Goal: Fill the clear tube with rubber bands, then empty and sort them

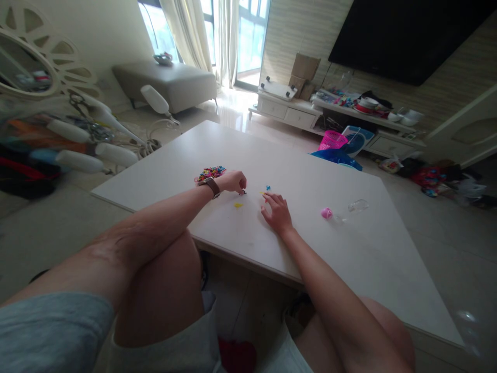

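My left hand, wearing a brown-strapped watch, is closed in a pinch on a small dark piece at the tabletop. Behind its wrist lies a pile of small multicoloured pieces, partly hidden by the arm. A yellow piece sits just in front of this hand. My right hand rests on the table with thumb and fingers apart. By its fingertips are a blue piece, a yellow piece and a partly covered red bit. Their exact kind is too small to make out.
On the white table, a pink object and a clear plastic container lie to the right. A lamp with white shades stands left of the table. Beyond are a pink basket and a low cabinet.
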Motion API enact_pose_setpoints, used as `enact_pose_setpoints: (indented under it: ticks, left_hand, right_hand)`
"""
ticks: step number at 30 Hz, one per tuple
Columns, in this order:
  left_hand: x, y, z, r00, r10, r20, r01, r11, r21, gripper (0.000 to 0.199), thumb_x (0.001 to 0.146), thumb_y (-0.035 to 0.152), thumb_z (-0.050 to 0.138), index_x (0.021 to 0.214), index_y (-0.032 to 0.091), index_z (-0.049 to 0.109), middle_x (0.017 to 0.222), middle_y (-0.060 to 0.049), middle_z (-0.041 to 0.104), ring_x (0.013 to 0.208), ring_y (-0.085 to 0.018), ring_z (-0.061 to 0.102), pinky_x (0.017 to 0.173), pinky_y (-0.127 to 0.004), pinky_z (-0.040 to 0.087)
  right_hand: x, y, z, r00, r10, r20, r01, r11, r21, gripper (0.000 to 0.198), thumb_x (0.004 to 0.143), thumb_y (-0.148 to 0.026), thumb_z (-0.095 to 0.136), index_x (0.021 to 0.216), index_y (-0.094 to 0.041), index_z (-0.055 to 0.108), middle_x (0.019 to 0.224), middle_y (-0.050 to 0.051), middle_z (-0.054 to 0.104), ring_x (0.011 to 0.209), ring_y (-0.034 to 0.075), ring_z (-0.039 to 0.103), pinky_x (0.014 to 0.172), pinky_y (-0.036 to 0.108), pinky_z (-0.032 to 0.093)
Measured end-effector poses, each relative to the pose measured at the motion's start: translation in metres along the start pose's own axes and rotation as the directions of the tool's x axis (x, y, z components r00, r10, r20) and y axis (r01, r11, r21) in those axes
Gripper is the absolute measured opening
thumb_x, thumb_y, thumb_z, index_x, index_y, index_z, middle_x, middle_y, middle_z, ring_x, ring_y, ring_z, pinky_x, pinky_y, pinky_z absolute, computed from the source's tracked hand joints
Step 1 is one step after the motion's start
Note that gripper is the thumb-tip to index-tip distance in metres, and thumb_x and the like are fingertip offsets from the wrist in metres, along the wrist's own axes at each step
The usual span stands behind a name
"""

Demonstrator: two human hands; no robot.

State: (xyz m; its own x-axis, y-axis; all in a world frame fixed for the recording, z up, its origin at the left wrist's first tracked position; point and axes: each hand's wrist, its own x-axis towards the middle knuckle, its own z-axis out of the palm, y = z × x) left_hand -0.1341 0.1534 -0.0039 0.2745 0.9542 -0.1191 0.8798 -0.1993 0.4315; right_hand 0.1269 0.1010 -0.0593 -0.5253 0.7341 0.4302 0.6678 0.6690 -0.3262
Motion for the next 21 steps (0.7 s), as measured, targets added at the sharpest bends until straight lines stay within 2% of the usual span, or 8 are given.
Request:
enact_pose_setpoints:
  ticks: [3,6,12,16,21]
  left_hand:
    - [0.001,-0.002,-0.001,0.999,-0.005,-0.04,0.004,1.0,-0.013,0.025,0.067,0.025,0.082,0.09,0.016,0.08,0.09,-0.005,0.078,0.08,-0.016,0.068,0.07,-0.022,0.047]
    - [-0.001,0.001,-0.002,1.0,-0.012,-0.025,0.01,0.996,-0.087,0.021,0.073,0.026,0.075,0.091,0.015,0.079,0.083,-0.004,0.077,0.073,-0.015,0.067,0.066,-0.022,0.046]
    - [-0.004,0.02,0.002,0.988,0.153,-0.02,-0.153,0.953,-0.261,0.033,0.075,0.038,0.075,0.098,0.014,0.078,0.082,-0.005,0.076,0.07,-0.014,0.066,0.062,-0.022,0.045]
    - [-0.001,0.03,0.01,0.971,0.23,-0.069,-0.241,0.934,-0.265,0.028,0.076,0.035,0.073,0.094,0.015,0.079,0.08,-0.005,0.075,0.072,-0.014,0.065,0.064,-0.021,0.046]
    - [0.001,0.035,0.015,0.965,0.259,-0.046,-0.262,0.926,-0.272,0.022,0.079,0.031,0.068,0.089,0.014,0.078,0.07,-0.003,0.073,0.062,-0.012,0.062,0.059,-0.021,0.042]
  right_hand:
    - [0.0,0.0,0.0,1.0,0.004,0.009,-0.003,1.0,-0.015,0.041,0.093,-0.029,0.055,0.133,-0.021,0.061,0.14,0.01,0.061,0.128,0.028,0.052,0.102,0.044,0.042]
    - [0.0,0.0,0.0,1.0,0.0,0.02,0.0,1.0,-0.024,0.042,0.093,-0.03,0.054,0.134,-0.021,0.06,0.141,0.01,0.061,0.129,0.028,0.051,0.102,0.045,0.042]
    - [-0.001,-0.001,-0.003,0.999,-0.021,0.035,0.022,1.0,-0.018,0.045,0.093,-0.031,0.056,0.137,-0.021,0.058,0.143,0.01,0.059,0.131,0.028,0.05,0.102,0.045,0.041]
    - [-0.001,-0.001,-0.004,0.997,-0.04,0.06,0.04,0.999,-0.008,0.049,0.092,-0.032,0.056,0.14,-0.021,0.056,0.145,0.01,0.058,0.131,0.029,0.05,0.104,0.046,0.041]
    - [-0.001,0.0,-0.005,0.996,-0.044,0.077,0.045,0.999,-0.002,0.05,0.092,-0.033,0.057,0.14,-0.022,0.056,0.145,0.01,0.058,0.131,0.029,0.05,0.105,0.047,0.041]
